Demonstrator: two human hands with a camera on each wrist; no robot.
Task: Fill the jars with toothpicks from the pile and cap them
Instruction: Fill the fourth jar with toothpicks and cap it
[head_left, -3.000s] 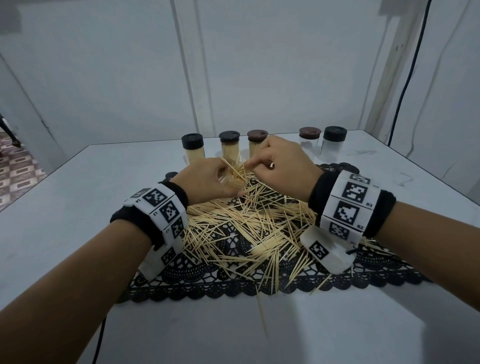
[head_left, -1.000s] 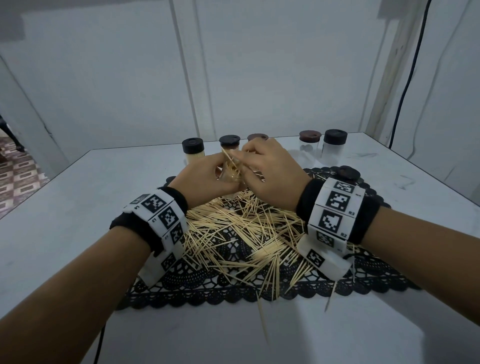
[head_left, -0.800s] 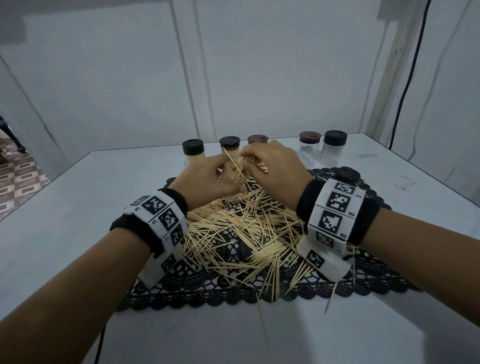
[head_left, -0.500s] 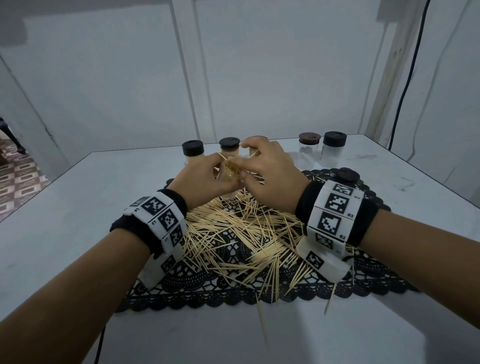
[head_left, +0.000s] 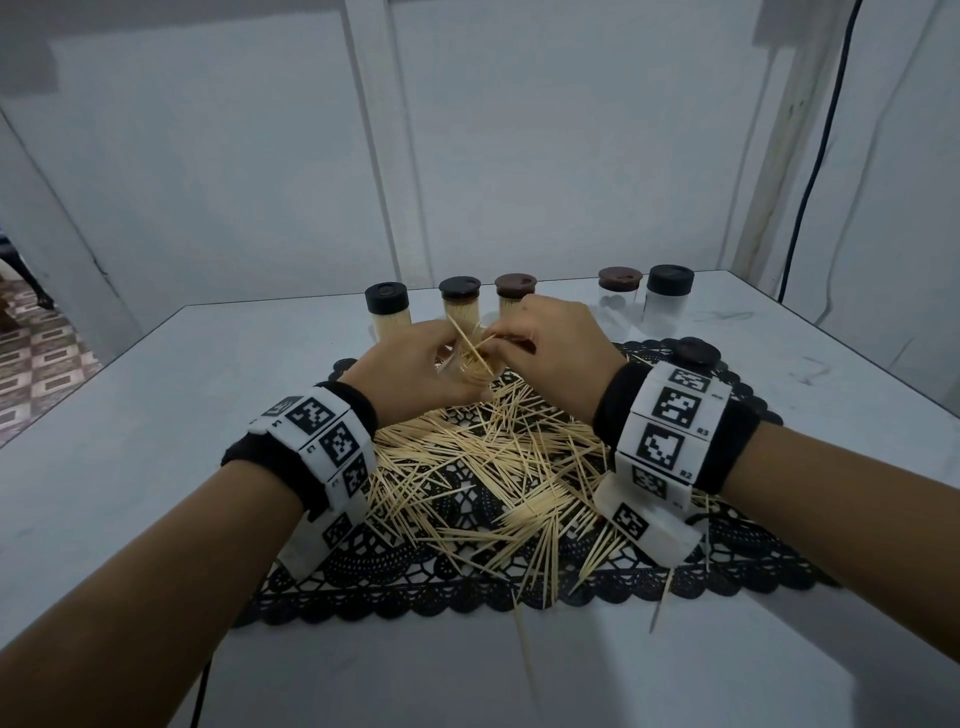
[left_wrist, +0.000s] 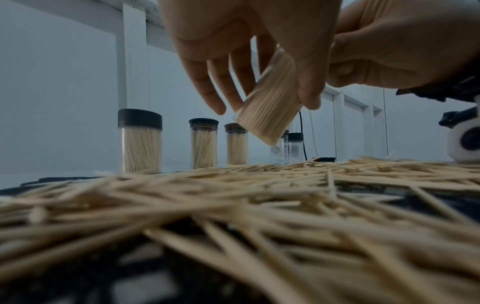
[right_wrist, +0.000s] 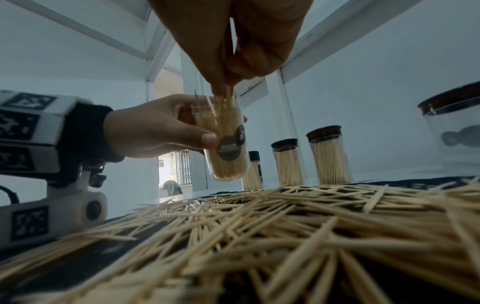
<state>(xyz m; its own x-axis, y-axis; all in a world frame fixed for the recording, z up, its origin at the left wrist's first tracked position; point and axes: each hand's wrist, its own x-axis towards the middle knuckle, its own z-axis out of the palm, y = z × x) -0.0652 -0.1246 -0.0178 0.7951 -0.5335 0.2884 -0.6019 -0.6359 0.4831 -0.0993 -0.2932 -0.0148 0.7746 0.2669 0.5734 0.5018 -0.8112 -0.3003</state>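
From the head view, my left hand (head_left: 415, 371) and right hand (head_left: 558, 351) meet over the toothpick pile (head_left: 488, 478), hiding the jar. The left wrist view shows my left grip wrapped around the tilted, nearly full jar (left_wrist: 270, 102). The right wrist view alone shows my right grip pinching toothpicks (right_wrist: 224, 96) into its open mouth.

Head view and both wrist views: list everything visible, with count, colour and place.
Clear plastic jar being filled: one, uncapped, nearly full, held tilted above the pile.
Loose wooden toothpicks: many, pale, heaped on the mat.
Capped toothpick-filled jars: three, dark lids, back row.
Capped empty clear jars: two, back right.
Loose dark lid: one, mat's far right.
Black lace mat: one, on white table.
Left hand: grips jar.
Right hand: pinches toothpicks at jar mouth.
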